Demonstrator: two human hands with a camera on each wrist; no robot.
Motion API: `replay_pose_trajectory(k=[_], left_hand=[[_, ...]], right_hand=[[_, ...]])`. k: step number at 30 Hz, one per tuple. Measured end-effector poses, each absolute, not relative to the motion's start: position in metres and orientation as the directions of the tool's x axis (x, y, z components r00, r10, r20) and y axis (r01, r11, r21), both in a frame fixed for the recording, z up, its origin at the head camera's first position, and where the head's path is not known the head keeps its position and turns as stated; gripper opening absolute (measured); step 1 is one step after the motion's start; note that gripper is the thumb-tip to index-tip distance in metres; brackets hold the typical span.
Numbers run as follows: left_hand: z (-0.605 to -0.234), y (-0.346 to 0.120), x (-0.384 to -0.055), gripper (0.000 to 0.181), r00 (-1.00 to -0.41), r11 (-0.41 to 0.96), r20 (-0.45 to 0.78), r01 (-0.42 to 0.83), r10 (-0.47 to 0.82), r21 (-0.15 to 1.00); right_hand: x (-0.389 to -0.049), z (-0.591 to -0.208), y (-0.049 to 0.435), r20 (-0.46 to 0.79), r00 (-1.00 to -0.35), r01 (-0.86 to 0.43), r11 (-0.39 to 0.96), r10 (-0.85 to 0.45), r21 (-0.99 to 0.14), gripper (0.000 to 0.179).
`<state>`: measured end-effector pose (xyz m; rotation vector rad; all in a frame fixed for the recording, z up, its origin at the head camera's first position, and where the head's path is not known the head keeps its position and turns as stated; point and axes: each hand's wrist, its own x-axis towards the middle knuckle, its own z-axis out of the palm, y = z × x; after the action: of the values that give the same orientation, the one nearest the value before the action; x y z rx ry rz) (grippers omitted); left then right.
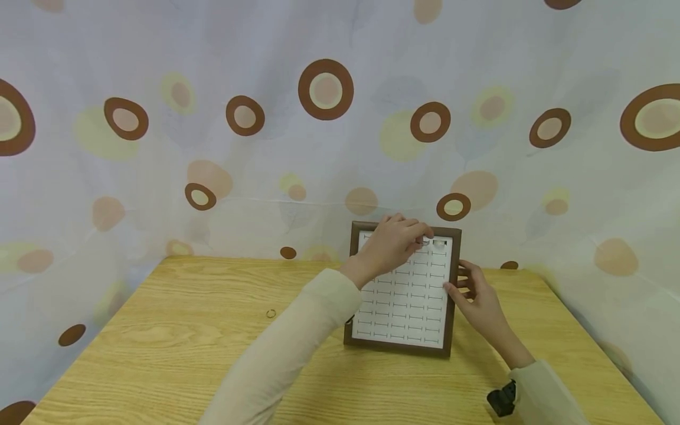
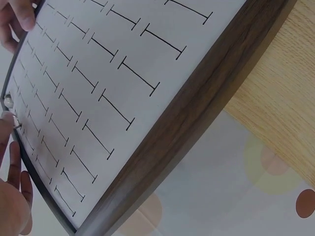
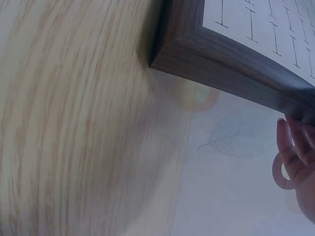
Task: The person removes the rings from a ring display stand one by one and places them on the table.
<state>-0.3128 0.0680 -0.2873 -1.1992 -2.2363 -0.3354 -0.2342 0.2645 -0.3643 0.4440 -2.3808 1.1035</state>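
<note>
A brown wooden-framed ring display board (image 1: pixel 404 295) with a white slotted panel leans upright on the table. My left hand (image 1: pixel 390 245) reaches across its upper part, thumb and fingertips pinching a small silvery ring (image 2: pixel 16 122) at the top row of slots. Beside that ring, a ring with a pale round top (image 1: pixel 440 243) sits in the top right slot. My right hand (image 1: pixel 480 304) holds the board's right side, thumb on the front edge and fingers behind. In the right wrist view, the fingers (image 3: pixel 290 147) reach the frame's edge.
One thin ring (image 1: pixel 271 313) lies on the wooden table (image 1: pixel 159 342) left of the board. A small dark loop (image 1: pixel 349 320) shows at the frame's lower left edge; its kind is unclear. Behind the table hangs a patterned curtain (image 1: pixel 287 141).
</note>
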Motion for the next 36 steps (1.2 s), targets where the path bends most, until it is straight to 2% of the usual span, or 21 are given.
replay_pose_trajectory(k=[14, 28, 36], left_hand=[[-0.279, 0.055, -0.307, 0.021, -0.452, 0.552, 0.550, 0.834, 0.702, -0.018], [-0.277, 0.007, -0.298, 0.023, -0.462, 0.533, 0.539, 0.846, 0.704, 0.030], [-0.283, -0.047, -0.302, 0.025, -0.530, 0.541, 0.523, 0.828, 0.667, 0.148]], right_hand=[[-0.234, -0.364, 0.264, 0.536, -0.840, -0.462, 0.633, -0.087, -0.621, 0.051], [-0.236, -0.366, 0.266, 0.544, -0.834, -0.466, 0.643, -0.091, -0.607, 0.050], [-0.236, -0.366, 0.266, 0.547, -0.833, -0.467, 0.644, -0.089, -0.606, 0.051]])
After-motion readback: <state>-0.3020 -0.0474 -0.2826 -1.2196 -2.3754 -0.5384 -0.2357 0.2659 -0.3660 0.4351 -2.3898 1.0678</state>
